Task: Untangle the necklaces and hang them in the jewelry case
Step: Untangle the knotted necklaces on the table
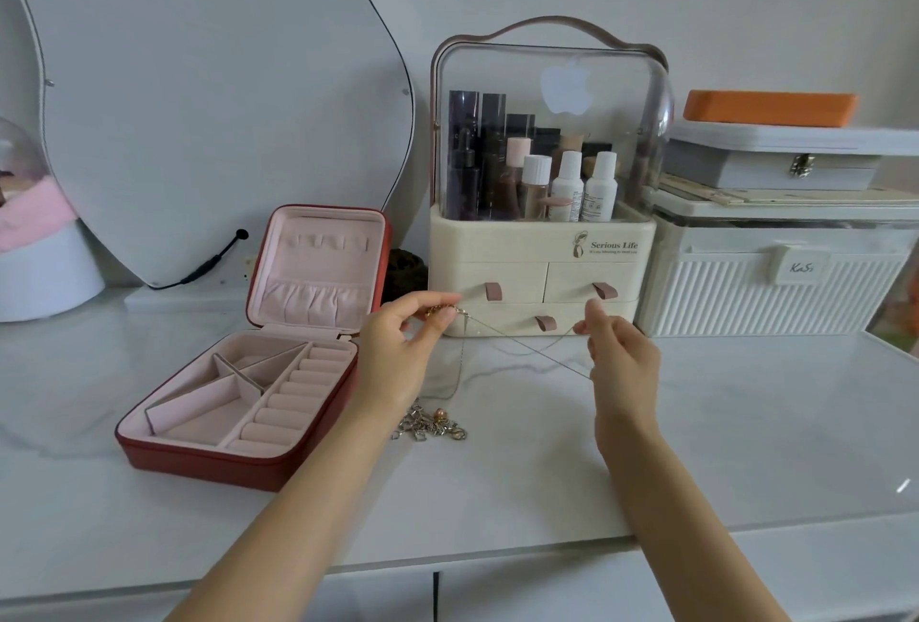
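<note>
Both hands are raised above the white marble-patterned desk (pixel 696 422), stretching thin silver chain necklaces (pixel 527 348) between them. The left hand (pixel 398 348) pinches a small gold-coloured clasp or pendant end between thumb and fingers; exactly what that bit is cannot be made out, since the fingers cover most of it. The right hand (pixel 621 358) has its fingers curled around the fine chains, pinching them near its fingertips. Two strands cross in the air between the hands, and another strand hangs from the left hand toward the desk. Its lower run is too thin to follow clearly.

Below the left hand, a tangled heap of silver links with a pink-gold bead (pixel 431 424) lies on the desk, partly hidden by the left wrist.

The red zip-around jewelry case with pale pink lining (pixel 258 372) stands open to the left, its lid upright; the left forearm covers its near right corner.

Behind the hands sits a cream cosmetics organiser with a clear domed cover (pixel 542 223), and the hands hide parts of its lower drawer.
</note>
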